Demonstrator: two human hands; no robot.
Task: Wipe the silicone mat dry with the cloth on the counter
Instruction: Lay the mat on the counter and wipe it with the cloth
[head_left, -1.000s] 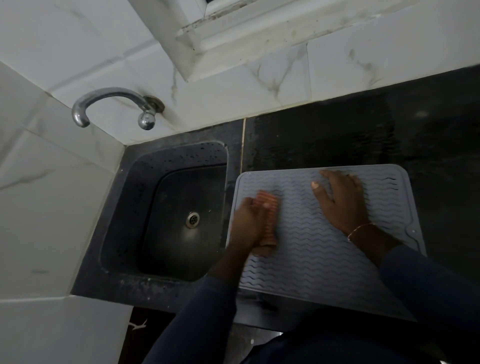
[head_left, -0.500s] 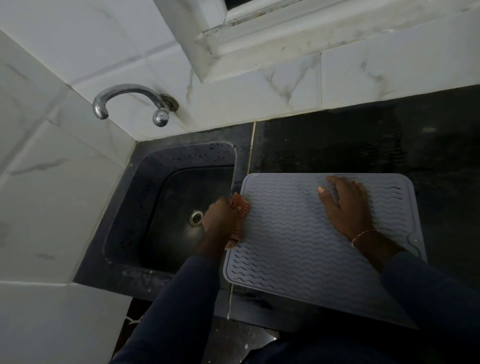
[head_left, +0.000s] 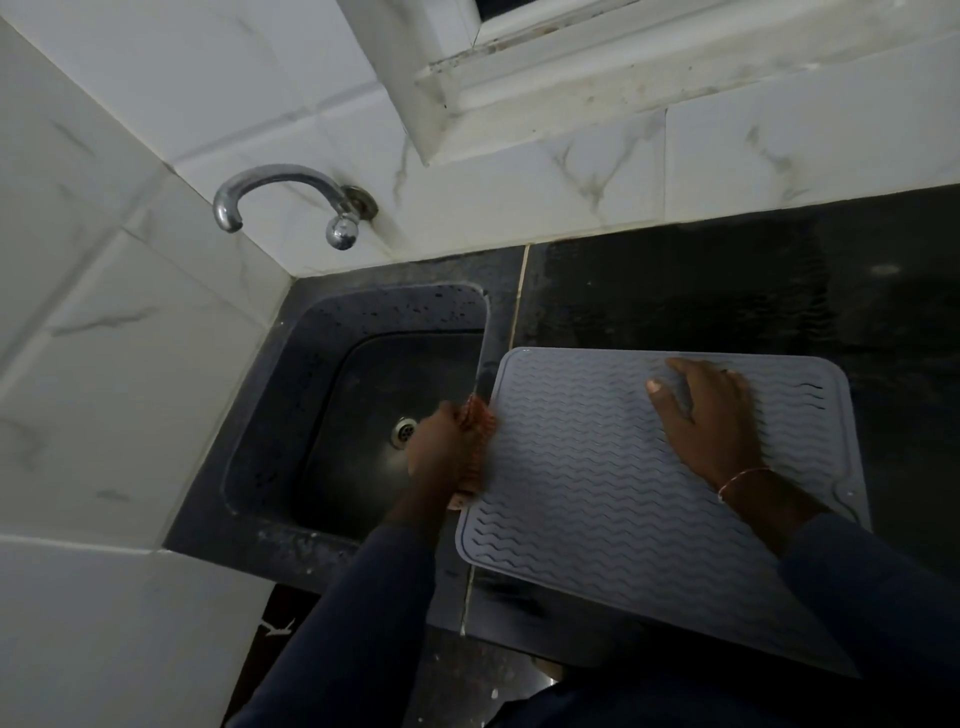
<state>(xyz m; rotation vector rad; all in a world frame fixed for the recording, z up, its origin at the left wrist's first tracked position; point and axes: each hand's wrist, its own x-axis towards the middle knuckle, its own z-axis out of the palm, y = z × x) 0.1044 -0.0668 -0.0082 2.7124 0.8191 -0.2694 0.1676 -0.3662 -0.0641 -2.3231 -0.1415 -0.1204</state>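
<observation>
Head view: sink and tap beside mat; left hand grips cloth.

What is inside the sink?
A metal drain shows in the sink. The left hand with the cloth covers part of its right side.

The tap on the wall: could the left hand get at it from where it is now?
Probably yes. The left hand is over the sink, and nothing stands between it and the tap. But it grips the cloth, so its fingers are busy.
</observation>
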